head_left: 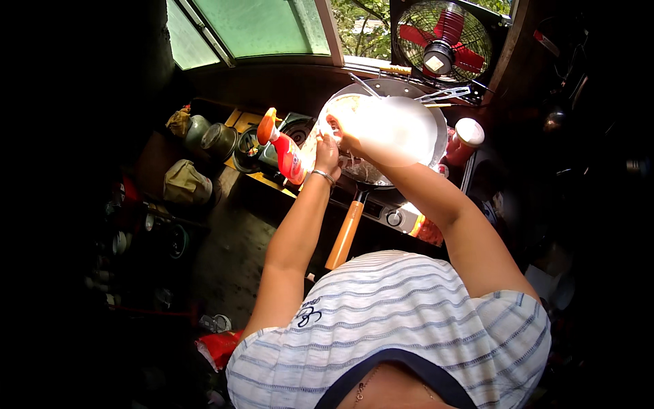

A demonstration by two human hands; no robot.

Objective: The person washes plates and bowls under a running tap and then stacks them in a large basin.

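Note:
Both my hands meet over the left side of a wok [374, 178], which has a long wooden handle [345, 235] pointing toward me. My left hand [328, 154], with a bracelet at its wrist, has its fingers closed; whatever they hold is lost in glare. Sunlight washes out my right hand [349, 140] beside it, so its fingers cannot be read. A bright white round surface [407, 131] fills much of the wok's right half, too overexposed to identify. Just left of my left hand leans a red spray bottle [289, 156] with an orange trigger head.
A slotted metal spatula [446, 95] rests across the wok's far right rim. Beyond it, a fan [441, 42] with red blades stands at the window. A pinkish container with a white lid [467, 133] is to the right. Jars [219, 140] and a burner [298, 129] sit left.

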